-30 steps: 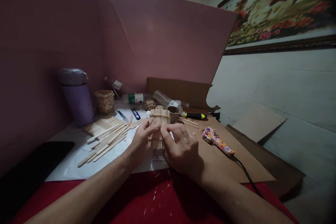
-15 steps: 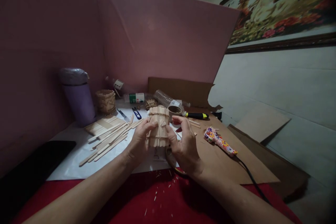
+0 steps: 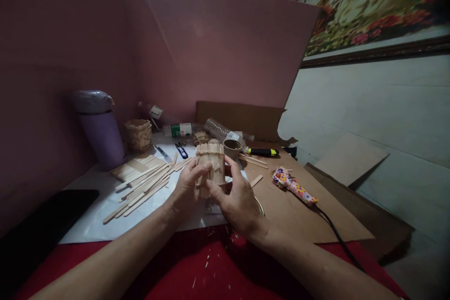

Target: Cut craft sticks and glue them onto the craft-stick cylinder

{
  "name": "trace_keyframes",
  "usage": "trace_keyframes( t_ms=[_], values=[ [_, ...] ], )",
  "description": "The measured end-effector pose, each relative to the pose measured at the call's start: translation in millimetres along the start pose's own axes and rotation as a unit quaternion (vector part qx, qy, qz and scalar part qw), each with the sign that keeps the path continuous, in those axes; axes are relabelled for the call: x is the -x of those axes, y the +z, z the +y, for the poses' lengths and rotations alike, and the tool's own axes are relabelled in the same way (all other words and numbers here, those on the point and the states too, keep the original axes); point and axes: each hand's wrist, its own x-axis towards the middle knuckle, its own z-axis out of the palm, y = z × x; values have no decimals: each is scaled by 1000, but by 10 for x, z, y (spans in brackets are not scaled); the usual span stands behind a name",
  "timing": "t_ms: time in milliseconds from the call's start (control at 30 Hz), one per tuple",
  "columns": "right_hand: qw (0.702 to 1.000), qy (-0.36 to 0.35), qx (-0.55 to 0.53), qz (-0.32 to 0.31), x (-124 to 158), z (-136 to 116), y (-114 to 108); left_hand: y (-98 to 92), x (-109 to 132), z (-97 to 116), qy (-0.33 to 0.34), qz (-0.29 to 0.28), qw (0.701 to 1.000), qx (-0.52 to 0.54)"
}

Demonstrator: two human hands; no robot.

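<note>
A small cup covered in upright wooden sticks (image 3: 215,153), with twine round its upper and lower parts, is held up at the centre. My left hand (image 3: 186,185) grips its left side, thumb across the front. Round the right side curls my right hand (image 3: 241,197), its thumb on the lower front. Small pale pieces show on the cup's front between the thumbs. Loose wooden sticks (image 3: 147,187) lie fanned out on the white sheet to the left.
Behind stand a tape roll (image 3: 232,146), plastic bottles (image 3: 181,130) and a twine ball (image 3: 201,138). A black-yellow cutter (image 3: 263,152) and flowered glue gun (image 3: 295,187) lie right. Left are a woven-looking cup (image 3: 138,135), purple tumbler (image 3: 101,136), snips (image 3: 182,150) and a dark flat object (image 3: 66,215).
My right hand has moved left and closed round the cup, its thumb now on the front. The view has shifted slightly.
</note>
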Motion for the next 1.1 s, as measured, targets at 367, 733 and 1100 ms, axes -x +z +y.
trace_keyframes(
  t_ms=[367,733,1100],
  values=[
    [993,111,-48,-7,-14,-30,-1,-71,-74,-64,45,-44,998,0],
    [993,94,-75,2,-16,-16,-11,-84,-101,-91,62,-38,997,-12],
    [991,114,-67,-27,-39,-17,-21,-48,-46,-60,24,-53,997,52]
  ],
)
